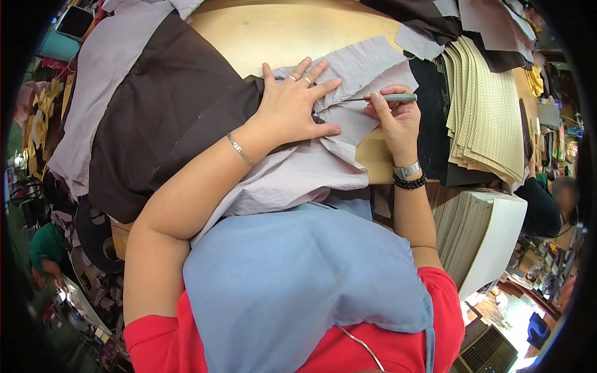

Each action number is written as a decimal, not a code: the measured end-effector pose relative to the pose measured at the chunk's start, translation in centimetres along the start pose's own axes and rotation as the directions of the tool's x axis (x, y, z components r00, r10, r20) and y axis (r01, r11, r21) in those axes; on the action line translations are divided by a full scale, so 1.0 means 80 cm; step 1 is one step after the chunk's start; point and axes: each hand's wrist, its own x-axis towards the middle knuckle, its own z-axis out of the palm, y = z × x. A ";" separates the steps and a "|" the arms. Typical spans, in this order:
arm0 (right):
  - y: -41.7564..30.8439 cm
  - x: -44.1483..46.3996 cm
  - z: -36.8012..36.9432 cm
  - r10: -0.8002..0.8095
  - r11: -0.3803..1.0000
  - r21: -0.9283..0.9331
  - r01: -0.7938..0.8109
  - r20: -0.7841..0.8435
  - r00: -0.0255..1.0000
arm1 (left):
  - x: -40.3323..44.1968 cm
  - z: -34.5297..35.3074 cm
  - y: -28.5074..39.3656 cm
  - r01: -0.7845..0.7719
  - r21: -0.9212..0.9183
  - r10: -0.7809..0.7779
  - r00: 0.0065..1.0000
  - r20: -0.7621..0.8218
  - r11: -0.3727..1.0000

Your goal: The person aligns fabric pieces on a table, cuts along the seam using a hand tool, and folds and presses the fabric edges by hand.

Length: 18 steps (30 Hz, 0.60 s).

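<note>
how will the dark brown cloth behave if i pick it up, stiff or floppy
The dark brown cloth will probably flop, since it bunches into soft folds beside the left hand. It looks thin, so it is likely light for its size.

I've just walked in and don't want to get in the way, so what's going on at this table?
A person in a blue apron is working on cloth at a table. Their left hand lies spread over pale grey fabric, with dark brown fabric on its left. Their right hand holds a slim tool, its thin tip pointing toward the left hand, at the pale cloth. Cream textured sheets lie stacked to the right.
</note>
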 end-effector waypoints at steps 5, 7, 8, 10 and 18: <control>-0.008 0.000 0.004 0.148 0.987 0.057 -0.147 -0.019 0.989 | 0.000 0.001 0.000 0.001 -0.006 -0.001 1.000 -0.005 1.000; -0.007 0.003 0.004 0.201 0.978 0.056 -0.201 -0.007 0.979 | 0.000 0.001 0.000 0.003 -0.006 -0.003 1.000 0.000 1.000; -0.006 0.004 0.003 0.228 0.972 0.055 -0.227 -0.001 0.974 | 0.000 0.001 0.000 0.004 -0.006 -0.004 1.000 0.003 1.000; -0.007 0.008 0.001 0.254 0.964 0.068 -0.257 0.039 0.966 | 0.000 0.001 0.000 0.004 -0.003 -0.004 1.000 0.004 1.000; -0.012 0.012 -0.011 0.295 0.933 0.133 -0.334 0.248 0.923 | 0.000 0.000 0.001 0.009 0.008 -0.009 1.000 0.010 1.000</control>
